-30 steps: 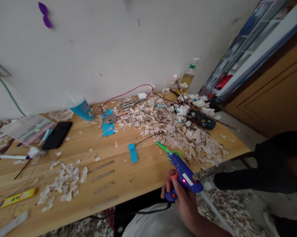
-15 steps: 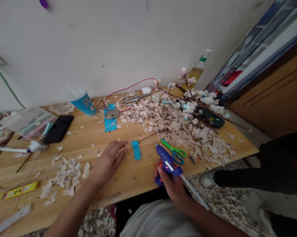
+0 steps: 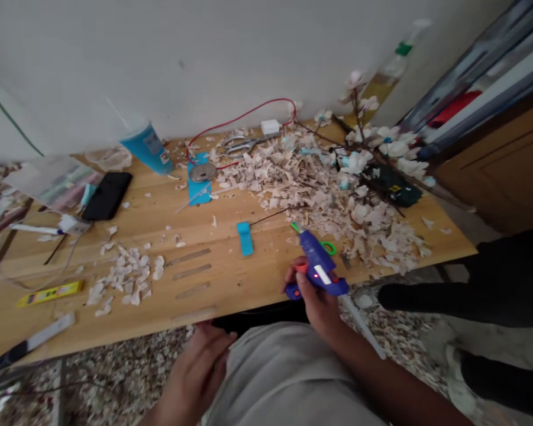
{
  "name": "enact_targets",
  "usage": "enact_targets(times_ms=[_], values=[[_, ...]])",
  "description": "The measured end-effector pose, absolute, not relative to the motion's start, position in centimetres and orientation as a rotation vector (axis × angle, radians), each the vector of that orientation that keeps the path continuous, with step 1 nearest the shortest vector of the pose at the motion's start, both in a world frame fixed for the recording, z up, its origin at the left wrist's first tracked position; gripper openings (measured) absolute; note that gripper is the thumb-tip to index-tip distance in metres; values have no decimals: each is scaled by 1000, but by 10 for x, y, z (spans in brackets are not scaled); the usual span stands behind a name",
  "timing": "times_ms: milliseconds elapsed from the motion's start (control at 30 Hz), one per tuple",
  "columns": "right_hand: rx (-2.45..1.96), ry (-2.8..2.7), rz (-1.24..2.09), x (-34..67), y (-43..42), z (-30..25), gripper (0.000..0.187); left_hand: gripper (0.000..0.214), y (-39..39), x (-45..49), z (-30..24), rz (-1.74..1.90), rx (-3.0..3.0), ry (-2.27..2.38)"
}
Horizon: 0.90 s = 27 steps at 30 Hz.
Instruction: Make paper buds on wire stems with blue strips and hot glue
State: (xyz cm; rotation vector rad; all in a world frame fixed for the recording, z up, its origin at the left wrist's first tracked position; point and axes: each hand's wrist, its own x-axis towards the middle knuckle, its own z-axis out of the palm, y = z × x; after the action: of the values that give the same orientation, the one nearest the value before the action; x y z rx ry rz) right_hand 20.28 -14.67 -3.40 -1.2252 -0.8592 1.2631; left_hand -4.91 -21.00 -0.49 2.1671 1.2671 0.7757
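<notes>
**Finished blossoms on one side, bare stem in the middle**

Starting at the left: a small scatter of loose petals [image 3: 126,275] lies on the wooden table [image 3: 231,296], with a black phone [image 3: 107,196] farther back. The left hand [image 3: 204,358] is off the table, down by the lap, half open with relaxed fingers. Looks like it's got nothing, though the palm's turned away.

Mid-table there's a blue strip [image 3: 245,239] lying flat, a thin dark stem [image 3: 270,218] running from its top end. Can't tell if they're actually attached. No petals on that stem that I can see, so I'd call this piece barely begun.

Right hand [image 3: 315,296] is wrapped around a blue glue gun [image 3: 317,260], red light lit, nozzle overlapping the green scissors [image 3: 329,252]. Behind is a big heap of loose pieces [image 3: 293,177], all unused as far as I can judge. Far right, the branches [image 3: 397,148] already carry pale blossoms, so that bit looks done.
</notes>
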Motion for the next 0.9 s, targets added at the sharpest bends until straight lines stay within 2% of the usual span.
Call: enact_targets(times_ms=[133, 233, 333, 433, 567, 733, 900], values=[[-1293, -1020, 1258, 206, -134, -43, 35, 29, -123, -37, -7, 1041, 2099, 1549], [-1377, -1057, 1198, 205, -119, -48, 34, 36, -49, -21, -17, 838, 2253, 1428], [-1405, -1222, 1116, 205, -107, -47, 24, 36, -4, -12, -34, 620, 2317, 1270], [-1373, -1416, 1082, 205, -99, -42, 13, 29, 15, -15, -43, 622, 2192, 1219], [-1346, -1684, 1013, 204, -90, -35, 5, 34, 28, -24, -39, 682, 1973, 1326], [-1423, -1909, 829, 199, -77, -33, 6, 33, 42, -29, -42, 661, 2052, 1318], [-1407, -1911, 824, 198, -73, -35, 6, 38, 46, -27, -49, 654, 2061, 1413]])
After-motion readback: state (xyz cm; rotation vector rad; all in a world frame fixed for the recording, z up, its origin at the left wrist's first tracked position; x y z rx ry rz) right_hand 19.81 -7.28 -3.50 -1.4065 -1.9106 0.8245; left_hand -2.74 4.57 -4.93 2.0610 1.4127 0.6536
